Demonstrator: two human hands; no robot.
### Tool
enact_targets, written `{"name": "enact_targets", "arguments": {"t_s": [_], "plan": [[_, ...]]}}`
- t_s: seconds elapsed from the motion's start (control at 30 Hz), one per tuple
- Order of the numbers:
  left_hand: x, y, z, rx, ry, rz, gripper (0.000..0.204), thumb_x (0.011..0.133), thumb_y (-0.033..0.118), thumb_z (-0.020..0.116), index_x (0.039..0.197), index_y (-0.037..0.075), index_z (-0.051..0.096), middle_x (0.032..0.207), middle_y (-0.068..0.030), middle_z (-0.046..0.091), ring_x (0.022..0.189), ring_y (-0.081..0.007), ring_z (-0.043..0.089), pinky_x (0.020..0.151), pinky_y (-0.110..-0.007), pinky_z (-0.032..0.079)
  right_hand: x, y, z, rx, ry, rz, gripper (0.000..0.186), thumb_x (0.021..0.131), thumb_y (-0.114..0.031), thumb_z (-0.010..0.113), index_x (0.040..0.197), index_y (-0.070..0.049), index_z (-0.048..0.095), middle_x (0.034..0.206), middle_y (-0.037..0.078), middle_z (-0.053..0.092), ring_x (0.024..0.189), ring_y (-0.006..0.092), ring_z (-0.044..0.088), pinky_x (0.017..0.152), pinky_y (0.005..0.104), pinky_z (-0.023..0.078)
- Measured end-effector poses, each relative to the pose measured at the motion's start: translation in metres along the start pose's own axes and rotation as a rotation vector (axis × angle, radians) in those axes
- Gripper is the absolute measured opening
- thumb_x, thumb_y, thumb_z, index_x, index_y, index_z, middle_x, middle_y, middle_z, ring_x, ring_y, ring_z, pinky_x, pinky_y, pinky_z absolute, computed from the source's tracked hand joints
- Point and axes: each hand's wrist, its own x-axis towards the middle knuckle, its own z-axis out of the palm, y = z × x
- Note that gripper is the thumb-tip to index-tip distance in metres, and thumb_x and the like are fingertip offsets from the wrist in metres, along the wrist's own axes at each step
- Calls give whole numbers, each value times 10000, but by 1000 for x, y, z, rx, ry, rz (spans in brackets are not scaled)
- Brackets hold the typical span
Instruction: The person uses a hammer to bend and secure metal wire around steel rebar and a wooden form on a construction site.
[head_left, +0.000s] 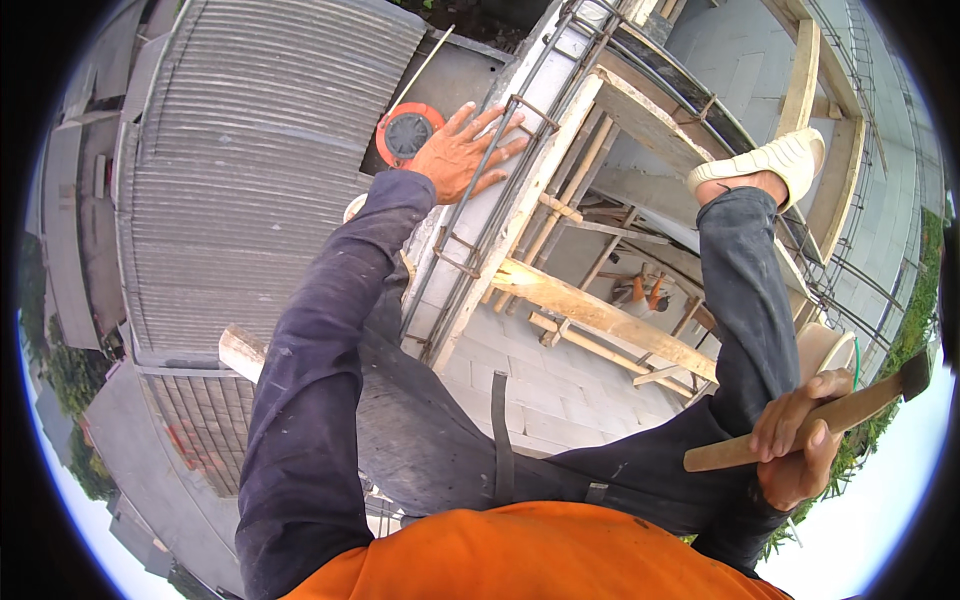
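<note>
My left hand (pixel 468 155) lies flat with its fingers spread over the steel rebar (pixel 465 205) along the top of a pale wall (pixel 430 290). Just beside its wrist, on the far side of that wall, is a round orange and dark grey object (pixel 408 132). In my right hand (pixel 805 435), at the lower right, is a hammer (pixel 860 408); the fingers wrap round its wooden handle, and its dark head points up and to the right. My right foot, in a cream slipper (pixel 770 165), rests on the timber formwork (pixel 655 120).
A corrugated roof (pixel 270 180) spreads out at the left. Below me, between wooden beams (pixel 610 312), the drop opens to a lower level with bamboo poles (pixel 580 190) and a person in orange sleeves (pixel 640 295). More rebar (pixel 860 275) and timber frames (pixel 835 190) stand at the right.
</note>
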Motion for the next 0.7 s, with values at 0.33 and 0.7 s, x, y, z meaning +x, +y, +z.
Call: {"name": "enact_targets", "arguments": {"t_s": [0.33, 0.7], "plan": [[0, -5, -1, 2, -8, 26, 612, 1076, 520, 379, 1640, 339, 225, 1731, 51, 89, 1588, -244, 79, 1315, -492, 89, -1, 1, 0, 2, -3, 10, 471, 946, -292, 700, 1207, 13, 452, 584, 28, 482, 408, 130, 471, 426, 264, 481], [1, -6, 3, -56, 88, 11, 551, 1071, 505, 408, 1591, 333, 346, 1724, 37, 139, 1582, -230, 112, 1301, -512, 126, 2, 2, 6, -22, 4, 35, 499, 941, -299, 708, 1218, 29, 453, 586, 29, 487, 408, 128, 472, 427, 263, 483]]}}
